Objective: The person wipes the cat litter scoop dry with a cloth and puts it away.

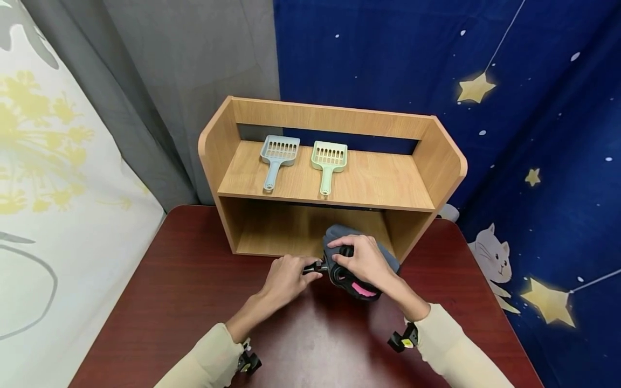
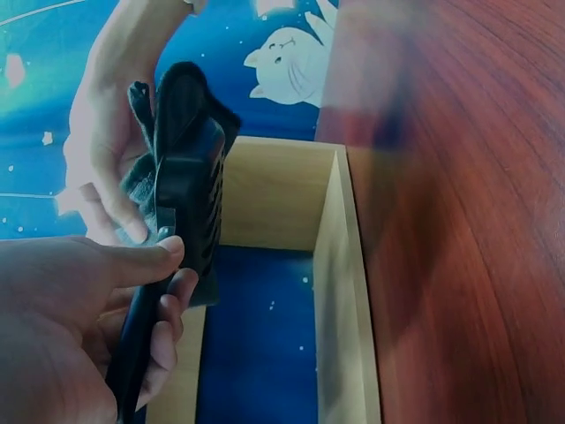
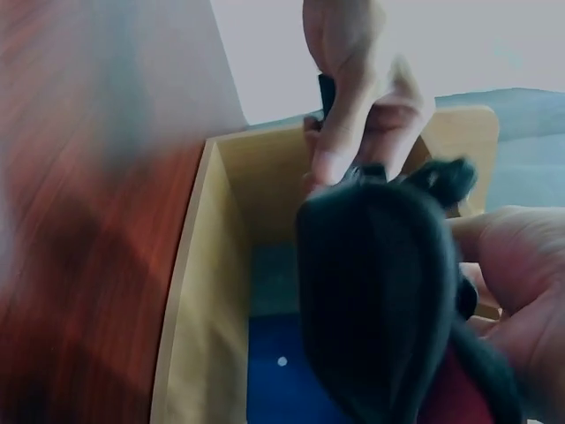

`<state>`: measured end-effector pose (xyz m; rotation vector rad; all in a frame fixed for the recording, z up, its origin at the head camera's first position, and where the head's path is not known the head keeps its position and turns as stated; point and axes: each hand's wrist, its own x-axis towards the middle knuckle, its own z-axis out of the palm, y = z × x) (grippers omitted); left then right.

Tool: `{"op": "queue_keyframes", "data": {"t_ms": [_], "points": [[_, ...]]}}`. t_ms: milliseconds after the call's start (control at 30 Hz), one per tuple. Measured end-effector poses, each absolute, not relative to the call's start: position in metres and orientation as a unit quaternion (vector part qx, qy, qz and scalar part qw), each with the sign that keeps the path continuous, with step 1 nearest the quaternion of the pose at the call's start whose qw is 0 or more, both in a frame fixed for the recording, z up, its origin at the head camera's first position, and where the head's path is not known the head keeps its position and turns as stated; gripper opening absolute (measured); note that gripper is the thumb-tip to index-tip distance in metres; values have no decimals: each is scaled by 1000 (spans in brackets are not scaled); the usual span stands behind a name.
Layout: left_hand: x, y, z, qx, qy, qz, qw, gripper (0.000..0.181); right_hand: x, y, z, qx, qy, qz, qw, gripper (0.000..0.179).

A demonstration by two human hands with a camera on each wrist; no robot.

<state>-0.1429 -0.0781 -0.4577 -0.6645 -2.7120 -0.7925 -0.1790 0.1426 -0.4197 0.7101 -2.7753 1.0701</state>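
My left hand [image 1: 286,276] grips the black handle [image 2: 137,349] of a litter scoop, its thumb pressed along the top. The scoop's dark head [image 2: 190,181] has slots down one side, seen in the left wrist view. Against it lies a dark grey cloth item [image 1: 388,257] with black parts and a pink patch [image 1: 363,290]; its exact kind is unclear. My right hand [image 1: 366,258] holds this cloth item at the scoop's head, fingers bent over it. In the right wrist view the dark item [image 3: 371,291] hides much of the scoop.
A two-level wooden shelf [image 1: 315,202] stands at the back of the dark red table [image 1: 204,302]. On its upper board lie a blue slotted scoop [image 1: 275,167] and a green slotted scoop [image 1: 327,172]. Curtains hang behind. The held things are just before the shelf's lower opening.
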Motion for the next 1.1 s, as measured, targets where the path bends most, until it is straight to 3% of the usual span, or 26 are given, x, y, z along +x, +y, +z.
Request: {"op": "queue_keyframes", "data": {"t_ms": [333,600,1100], "points": [[-144,-88,-453,-220,-934,-253,123,23,-184,173,-410,234,-934,263,54,23],[-145,-98,-456,-218,-936,-239,140,28,-189,207,-414,216,-921,314,87,26],[-146,-107,-458,-218,-930,-255,152,31,-199,247,-438,137,-723,675,-57,29]]}}
